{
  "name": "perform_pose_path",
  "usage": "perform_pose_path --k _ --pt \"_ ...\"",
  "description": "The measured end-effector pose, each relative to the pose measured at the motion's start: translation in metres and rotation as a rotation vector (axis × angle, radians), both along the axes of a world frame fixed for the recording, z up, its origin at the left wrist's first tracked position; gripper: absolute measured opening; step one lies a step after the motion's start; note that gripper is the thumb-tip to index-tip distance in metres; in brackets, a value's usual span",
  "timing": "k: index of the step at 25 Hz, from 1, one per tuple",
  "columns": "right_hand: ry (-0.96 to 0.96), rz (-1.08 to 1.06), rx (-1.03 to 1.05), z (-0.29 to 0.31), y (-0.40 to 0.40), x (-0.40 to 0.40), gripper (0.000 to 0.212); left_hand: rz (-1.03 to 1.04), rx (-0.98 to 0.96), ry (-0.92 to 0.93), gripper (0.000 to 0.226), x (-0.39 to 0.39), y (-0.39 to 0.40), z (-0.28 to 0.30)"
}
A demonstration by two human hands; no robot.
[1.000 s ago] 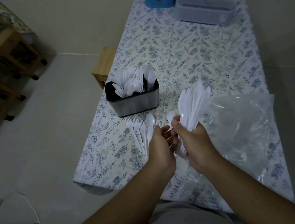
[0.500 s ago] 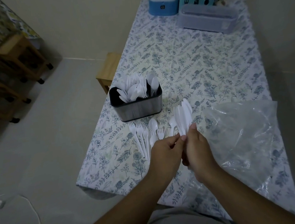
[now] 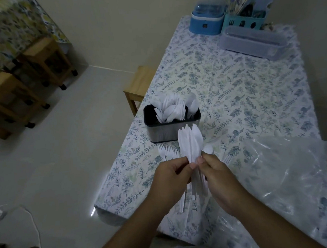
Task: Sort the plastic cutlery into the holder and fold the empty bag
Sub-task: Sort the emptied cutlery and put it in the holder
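Plastic cutlery, partly sorted, in three places on the counter point(image 3: 233, 83). Farthest left, a black holder point(image 3: 172, 128) near the counter's left edge, already crowded with white pieces standing upright, spoon bowls and fork heads showing above the rim; which compartment takes which kind, impossible to tell from here. Just in front of it, loose forks and a spoon point(image 3: 167, 150) lying flat on the floral cloth, not yet put away. Centre, a bundle of white knives point(image 3: 189, 143) held upright above the counter, blade tips fanned in front of the holder's wall. Left hand point(image 3: 173, 179) curled round the handles from one side, thumb pressed to the bundle; right hand point(image 3: 219, 178) pinching the same handles from the other side, both clamped on the knives and touching each other. Seemingly squaring the bundle up before dropping it into the holder. Right of the hands, the clear plastic bag point(image 3: 284, 177) spread crumpled across the counter's right side, apparently empty, still unfolded. Judged roughly past halfway: much already in the holder, this bundle and the loose pieces left, then the bag fold.
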State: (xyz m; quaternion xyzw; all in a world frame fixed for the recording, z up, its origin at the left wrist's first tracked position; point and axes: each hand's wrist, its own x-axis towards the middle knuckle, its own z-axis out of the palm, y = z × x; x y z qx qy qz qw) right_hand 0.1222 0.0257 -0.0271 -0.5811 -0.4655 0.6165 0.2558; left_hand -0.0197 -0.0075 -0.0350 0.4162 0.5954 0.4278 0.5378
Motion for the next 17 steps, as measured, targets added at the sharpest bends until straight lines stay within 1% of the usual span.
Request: perform_pose_path --k 2,4,6,8,12,17 --pt "-0.025 0.099 0.029 0.012 0.007 -0.010 0.029 0.024 0.018 -0.016 0.018 -0.015 0.000 0.007" --pt "-0.040 0.164 0.075 0.026 0.013 -0.025 0.027 0.043 0.064 0.014 0.022 -0.033 0.001 0.014" --pt "-0.033 0.197 0.122 0.041 0.023 -0.042 0.026 0.049 0.118 0.091 0.023 -0.053 0.007 0.024" --pt "-0.012 0.224 0.171 0.052 0.038 -0.059 0.026 0.050 0.176 0.186 0.017 -0.075 0.018 0.035" --pt "0.032 0.156 0.266 0.070 0.071 -0.091 0.033 0.041 0.308 0.288 0.019 -0.115 0.052 0.061" --pt "0.070 0.083 0.426 0.085 0.113 -0.118 0.027 0.012 0.477 0.380 0.026 -0.146 0.101 0.080"
